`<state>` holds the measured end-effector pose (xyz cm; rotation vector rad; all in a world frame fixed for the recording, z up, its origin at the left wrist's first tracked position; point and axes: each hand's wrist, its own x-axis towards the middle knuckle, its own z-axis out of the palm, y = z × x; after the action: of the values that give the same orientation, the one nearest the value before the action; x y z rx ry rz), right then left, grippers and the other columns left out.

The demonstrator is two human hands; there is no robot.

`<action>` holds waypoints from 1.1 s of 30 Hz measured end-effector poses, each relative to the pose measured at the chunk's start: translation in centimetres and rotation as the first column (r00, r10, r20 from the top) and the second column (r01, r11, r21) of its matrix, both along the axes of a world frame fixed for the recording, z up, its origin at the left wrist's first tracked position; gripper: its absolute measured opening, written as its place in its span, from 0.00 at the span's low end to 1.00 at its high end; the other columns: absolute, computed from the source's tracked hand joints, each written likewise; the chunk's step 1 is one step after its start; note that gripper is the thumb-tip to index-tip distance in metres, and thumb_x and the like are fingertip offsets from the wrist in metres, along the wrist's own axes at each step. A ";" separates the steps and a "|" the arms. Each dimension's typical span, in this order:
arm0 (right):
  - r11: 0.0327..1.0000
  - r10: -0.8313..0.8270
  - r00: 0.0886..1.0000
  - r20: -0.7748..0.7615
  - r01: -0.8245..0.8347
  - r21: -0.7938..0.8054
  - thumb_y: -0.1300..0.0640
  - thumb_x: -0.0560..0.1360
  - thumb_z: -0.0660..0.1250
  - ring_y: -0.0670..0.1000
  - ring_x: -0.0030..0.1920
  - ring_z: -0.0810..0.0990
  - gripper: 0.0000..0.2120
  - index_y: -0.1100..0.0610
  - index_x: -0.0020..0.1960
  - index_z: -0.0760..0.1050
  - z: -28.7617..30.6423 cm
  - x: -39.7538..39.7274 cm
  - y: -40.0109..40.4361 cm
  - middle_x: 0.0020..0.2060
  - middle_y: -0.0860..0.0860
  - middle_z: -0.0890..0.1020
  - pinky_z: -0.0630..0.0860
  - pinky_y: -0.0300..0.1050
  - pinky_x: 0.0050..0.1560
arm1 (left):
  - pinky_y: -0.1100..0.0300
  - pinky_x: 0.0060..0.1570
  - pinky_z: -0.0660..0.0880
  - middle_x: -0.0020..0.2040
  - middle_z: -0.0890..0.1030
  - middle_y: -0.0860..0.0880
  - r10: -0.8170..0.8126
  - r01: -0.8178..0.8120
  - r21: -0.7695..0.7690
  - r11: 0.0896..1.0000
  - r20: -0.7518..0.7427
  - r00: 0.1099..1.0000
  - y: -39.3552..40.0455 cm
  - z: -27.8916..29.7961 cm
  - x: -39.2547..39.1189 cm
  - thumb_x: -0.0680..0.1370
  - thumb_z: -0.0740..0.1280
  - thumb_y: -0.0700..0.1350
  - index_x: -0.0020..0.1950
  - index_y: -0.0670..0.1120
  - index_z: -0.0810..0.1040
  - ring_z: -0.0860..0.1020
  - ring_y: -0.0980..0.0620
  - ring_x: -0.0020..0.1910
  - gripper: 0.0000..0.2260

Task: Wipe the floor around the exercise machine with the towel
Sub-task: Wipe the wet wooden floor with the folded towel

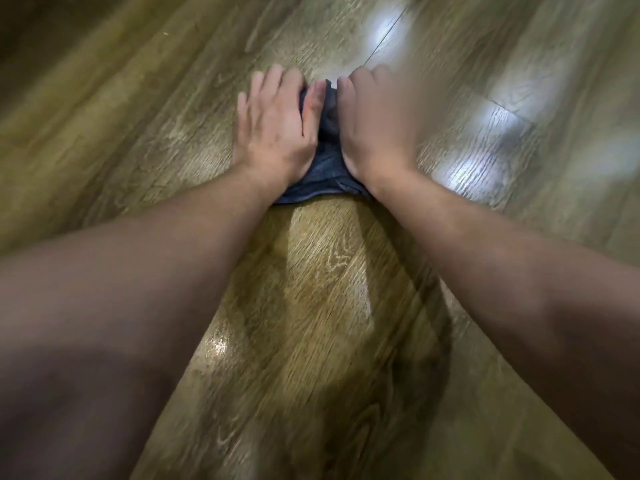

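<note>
A dark blue-grey towel lies bunched on the wooden floor, mostly covered by both hands. My left hand presses down on its left side, fingers spread and thumb on the cloth. My right hand presses on its right side, motion-blurred. Only the towel's middle strip and its near edge show between my wrists. The exercise machine is not in view.
Wood-grain floorboards fill the whole view, with bright light reflections at the right. Both forearms reach forward from the bottom corners. A slightly shinier streak of floor runs from the towel back toward me.
</note>
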<state>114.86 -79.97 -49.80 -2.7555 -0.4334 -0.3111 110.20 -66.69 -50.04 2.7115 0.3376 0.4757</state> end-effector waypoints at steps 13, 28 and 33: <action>0.990 0.125 0.985 -0.121 -0.131 -0.045 0.42 0.83 0.47 0.59 0.60 0.70 0.20 0.51 0.59 0.73 0.9 -4.2 -3.3 0.58 0.56 0.73 0.65 0.59 0.57 | 0.44 0.60 0.63 0.60 0.72 0.40 0.097 -0.080 0.079 0.994 -0.242 0.965 -3.9 1.7 -5.3 0.82 0.51 0.61 0.60 0.45 0.72 0.68 0.38 0.60 0.22; 0.997 -0.063 0.981 -0.183 0.056 -0.044 0.43 0.83 0.48 0.59 0.56 0.70 0.19 0.54 0.53 0.72 1.5 -23.2 -14.8 0.53 0.56 0.73 0.63 0.58 0.56 | 0.46 0.54 0.66 0.54 0.73 0.42 -0.116 0.128 0.024 0.991 -0.292 0.949 -14.2 2.1 -21.9 0.80 0.47 0.63 0.58 0.46 0.74 0.70 0.40 0.53 0.26; 0.992 -0.121 0.978 -0.171 0.122 -0.006 0.44 0.82 0.49 0.60 0.55 0.70 0.16 0.53 0.49 0.69 1.3 -31.1 -19.0 0.52 0.57 0.73 0.64 0.59 0.54 | 0.47 0.54 0.66 0.54 0.73 0.43 -0.184 0.188 -0.017 0.982 -0.318 0.930 -18.2 2.5 -29.3 0.80 0.49 0.63 0.58 0.48 0.74 0.69 0.42 0.53 0.24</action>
<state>83.74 -99.00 -48.48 -2.7810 -0.2201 -0.1028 80.94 -84.85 -47.49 2.7959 0.1560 -0.0170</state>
